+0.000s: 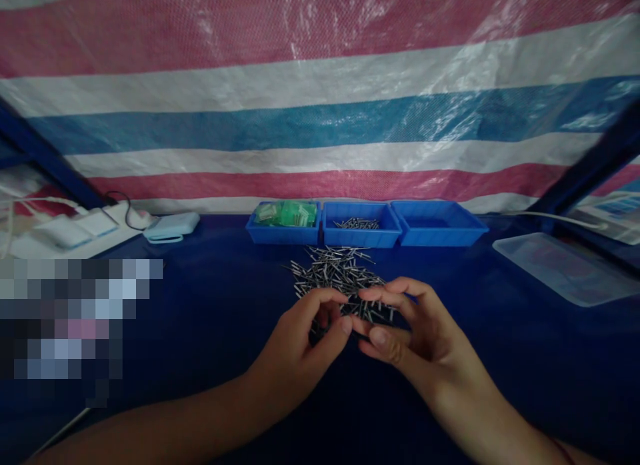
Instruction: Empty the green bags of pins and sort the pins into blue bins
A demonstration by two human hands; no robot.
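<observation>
A loose pile of thin metal pins (333,270) lies on the dark blue table in front of the bins. Over its near edge, my left hand (313,335) has its thumb and index finger curved apart, with no item visible between them. My right hand (420,338) faces it from the right, its thumb close to a lower finger and its upper fingers spread and bent. The fingertips of both hands nearly meet. Whether the right thumb and finger hold something small cannot be made out.
Three blue bins stand behind the pile: one with green packets (287,214), a middle bin (363,237) with more pins, and a right bin (440,235). A clear plastic lid (565,268) lies right; a power strip (115,235) and light blue case (173,226) lie left.
</observation>
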